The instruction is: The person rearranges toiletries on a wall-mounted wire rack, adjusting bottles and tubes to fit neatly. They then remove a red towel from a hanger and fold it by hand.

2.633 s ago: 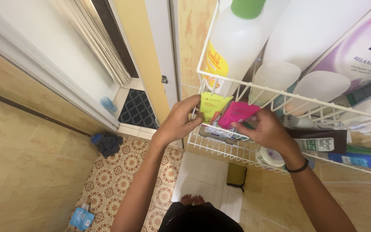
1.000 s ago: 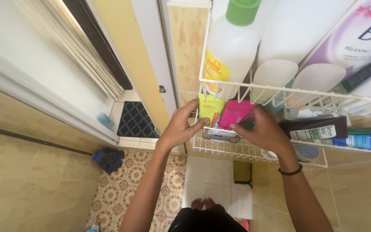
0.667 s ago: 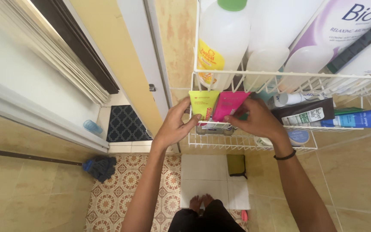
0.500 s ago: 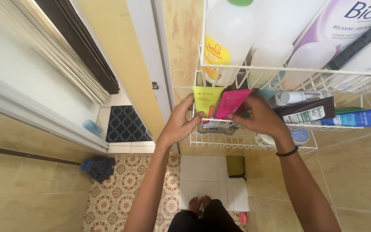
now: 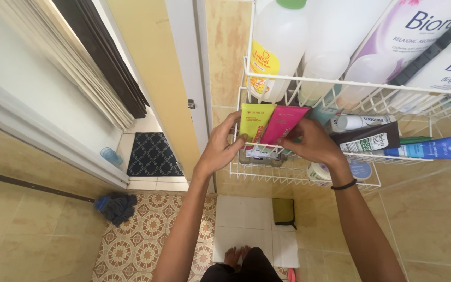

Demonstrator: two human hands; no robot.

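Observation:
A white wire rack (image 5: 309, 177) hangs on the tiled wall, with two shelves. On the lower shelf a yellow-green tube (image 5: 255, 122) and a pink tube (image 5: 283, 124) stand side by side at the left end. My left hand (image 5: 219, 149) holds the yellow-green tube, with its thumb on the tube's lower front. My right hand (image 5: 311, 142) grips the pink tube from the right. A small white box (image 5: 259, 152) lies under both tubes.
Big white bottles (image 5: 277, 47) fill the upper shelf. A dark tube (image 5: 366, 140), a white tube (image 5: 361, 121) and a blue tube (image 5: 426, 149) lie to the right. Below are a patterned floor, a blue rag (image 5: 115, 206), a dark doormat (image 5: 152, 155) and my feet (image 5: 236, 256).
The camera has drifted a little, so the rack sits slightly higher and nearer. Both hands have stayed on the two tubes at the shelf's left end.

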